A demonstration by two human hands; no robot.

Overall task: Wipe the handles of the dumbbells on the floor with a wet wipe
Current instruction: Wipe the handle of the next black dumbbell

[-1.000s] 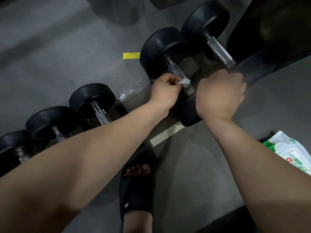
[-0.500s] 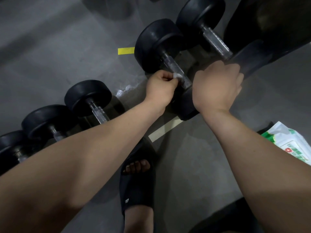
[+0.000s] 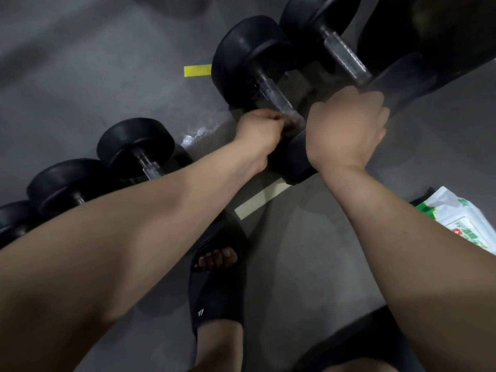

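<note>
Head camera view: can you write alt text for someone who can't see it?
Seen from above, a person's left hand grips the metal handle of a black dumbbell on a grey floor, while the right hand rests on the next dumbbell. More dumbbells line up to the left; a white-and-green packet lies at right.

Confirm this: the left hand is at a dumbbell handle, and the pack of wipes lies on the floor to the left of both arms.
Wrong side. The head view shows the pack of wipes on the floor to the right of both arms. The left hand is indeed at a dumbbell handle.
</note>
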